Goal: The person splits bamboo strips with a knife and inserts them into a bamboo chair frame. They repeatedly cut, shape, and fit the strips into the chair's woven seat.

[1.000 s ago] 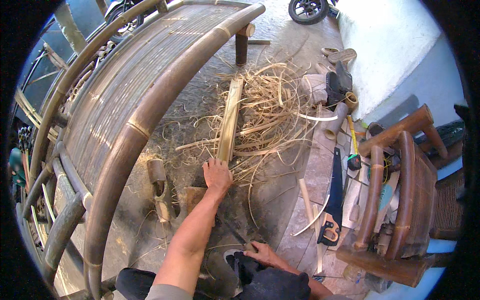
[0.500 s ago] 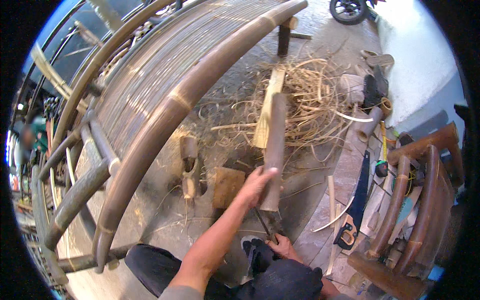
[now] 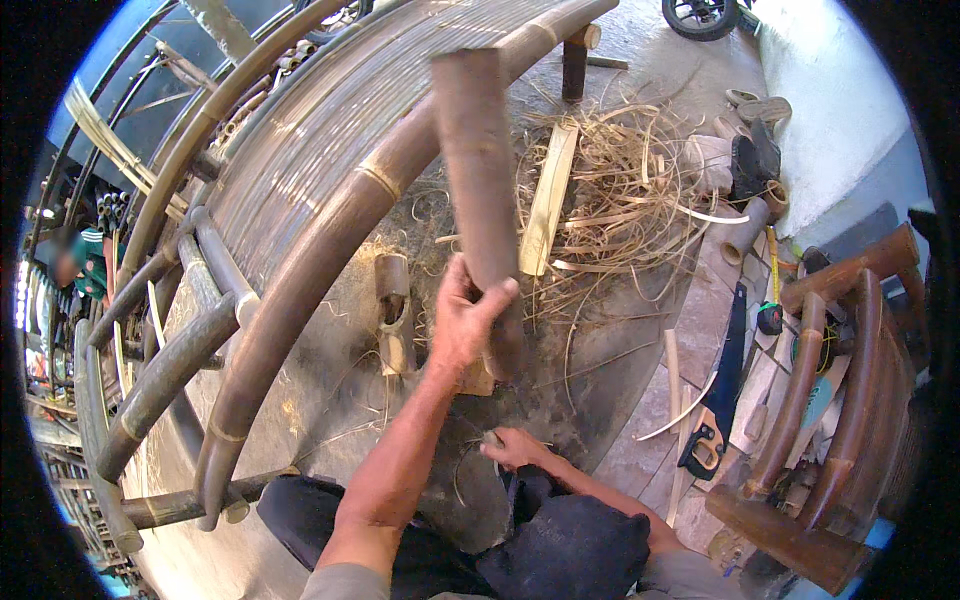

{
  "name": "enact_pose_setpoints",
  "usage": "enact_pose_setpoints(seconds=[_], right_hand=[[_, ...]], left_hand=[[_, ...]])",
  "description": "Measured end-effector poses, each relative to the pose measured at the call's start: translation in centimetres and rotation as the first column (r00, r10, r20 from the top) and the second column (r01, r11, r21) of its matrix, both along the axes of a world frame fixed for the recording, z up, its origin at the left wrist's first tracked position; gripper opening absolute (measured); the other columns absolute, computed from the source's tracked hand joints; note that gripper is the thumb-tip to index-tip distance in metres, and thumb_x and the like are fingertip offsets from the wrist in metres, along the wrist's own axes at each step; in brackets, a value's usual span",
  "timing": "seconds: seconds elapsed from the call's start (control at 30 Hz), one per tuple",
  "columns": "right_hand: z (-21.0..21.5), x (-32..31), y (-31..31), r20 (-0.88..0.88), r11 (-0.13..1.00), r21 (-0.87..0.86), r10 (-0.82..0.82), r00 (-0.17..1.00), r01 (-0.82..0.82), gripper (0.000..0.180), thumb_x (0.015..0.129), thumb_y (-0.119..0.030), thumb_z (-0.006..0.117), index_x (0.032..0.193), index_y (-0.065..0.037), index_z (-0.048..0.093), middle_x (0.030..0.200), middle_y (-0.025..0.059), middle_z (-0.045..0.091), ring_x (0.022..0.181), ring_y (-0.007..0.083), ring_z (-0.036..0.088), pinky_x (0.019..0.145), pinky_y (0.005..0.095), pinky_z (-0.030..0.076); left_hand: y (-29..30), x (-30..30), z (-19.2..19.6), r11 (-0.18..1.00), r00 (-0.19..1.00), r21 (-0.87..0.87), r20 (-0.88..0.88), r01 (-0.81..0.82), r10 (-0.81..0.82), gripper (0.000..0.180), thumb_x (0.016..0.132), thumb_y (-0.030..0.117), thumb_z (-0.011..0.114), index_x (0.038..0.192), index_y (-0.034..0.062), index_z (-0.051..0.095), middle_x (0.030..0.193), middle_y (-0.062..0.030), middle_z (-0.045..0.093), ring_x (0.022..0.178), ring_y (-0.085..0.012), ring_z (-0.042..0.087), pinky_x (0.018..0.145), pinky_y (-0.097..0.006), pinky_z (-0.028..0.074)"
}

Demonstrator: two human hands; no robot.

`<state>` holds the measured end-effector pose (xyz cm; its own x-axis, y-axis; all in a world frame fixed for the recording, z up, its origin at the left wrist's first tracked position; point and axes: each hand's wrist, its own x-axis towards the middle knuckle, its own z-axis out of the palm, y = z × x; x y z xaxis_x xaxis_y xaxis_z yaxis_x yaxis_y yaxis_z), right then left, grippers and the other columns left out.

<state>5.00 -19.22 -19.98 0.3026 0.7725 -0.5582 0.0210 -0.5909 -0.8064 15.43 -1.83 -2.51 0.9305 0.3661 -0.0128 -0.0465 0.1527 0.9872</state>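
My left hand (image 3: 465, 315) is wrapped around the lower part of a brown bamboo piece (image 3: 477, 180), which stands steeply, its top leaning leftward. My right hand (image 3: 520, 448), lower down, is curled around a small handle (image 3: 492, 439); the rest of that tool is too blurred to make out. Pale shavings (image 3: 630, 190) lie heaped beyond, and a handsaw (image 3: 728, 360) lies to the right

The left hand (image 3: 462, 328) has its fingers (image 3: 453, 280) around a tilted brown bamboo piece (image 3: 478, 170), curled shavings (image 3: 625, 195) beyond.
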Motion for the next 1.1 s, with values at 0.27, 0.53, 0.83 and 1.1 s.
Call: enact_pose_setpoints(seconds=[0.27, 0.53, 0.83, 1.1], right_hand=[[2.5, 0.8, -0.4, 0.120, 0.914, -0.062, -0.392, 0.912, 0.401, 0.058, 0.093, -0.052, 0.057, 0.108, 0.003, 0.068, 0.101, 0.0308, 0.070, 0.098, 0.0504, 0.066, 0.086, 0.0529, 0.052], [6.4, 3.3, -6.7, -0.350, 0.692, -0.023, -0.681, 0.643, 0.721, 0.026, 0.098, -0.027, 0.064, 0.102, -0.002, 0.058, 0.073, 0.0043, 0.061, 0.059, 0.0144, 0.061, 0.052, 0.0327, 0.049], [12.5, 3.8, -4.8, -0.021, 0.639, 0.248, -0.748, 0.663, 0.728, 0.038, 0.099, -0.022, 0.062, 0.128, 0.002, 0.056, 0.074, 0.0029, 0.061, 0.062, 0.0113, 0.060, 0.055, 0.0288, 0.051], [23.3, 8.2, 0.8, 0.163, 0.670, 0.577, -0.655, 0.738, 0.467, 0.041, 0.099, -0.024, 0.064, 0.129, 0.003, 0.056, 0.087, 0.0136, 0.069, 0.076, 0.0236, 0.070, 0.070, 0.0361, 0.055]], left_hand=[[4.9, -0.9, 3.6, 0.976, 0.949, -0.019, 0.229, -0.217, 0.216, 0.038, 0.093, 0.009, 0.072, 0.127, 0.0046, 0.054, 0.114, -0.0061, 0.067, 0.105, -0.0150, 0.063, 0.096, -0.034, 0.050], [5.1, -0.6, 2.1, 0.960, 0.929, -0.075, 0.245, -0.269, 0.279, 0.044, 0.092, 0.008, 0.075, 0.130, 0.0046, 0.055, 0.118, -0.0066, 0.066, 0.108, -0.0167, 0.062, 0.099, -0.035, 0.048], [5.2, -2.2, 0.3, 0.943, 0.937, 0.105, 0.189, -0.317, 0.294, 0.043, 0.097, 0.015, 0.071, 0.133, 0.0037, 0.052, 0.120, -0.0041, 0.062, 0.109, -0.0135, 0.058, 0.098, -0.032, 0.046], [4.7, -3.0, 4.7, 0.903, 0.899, 0.203, 0.311, -0.379, 0.308, 0.041, 0.101, 0.024, 0.068, 0.131, 0.0020, 0.052, 0.113, -0.0044, 0.063, 0.103, -0.0120, 0.056, 0.093, -0.029, 0.045]])
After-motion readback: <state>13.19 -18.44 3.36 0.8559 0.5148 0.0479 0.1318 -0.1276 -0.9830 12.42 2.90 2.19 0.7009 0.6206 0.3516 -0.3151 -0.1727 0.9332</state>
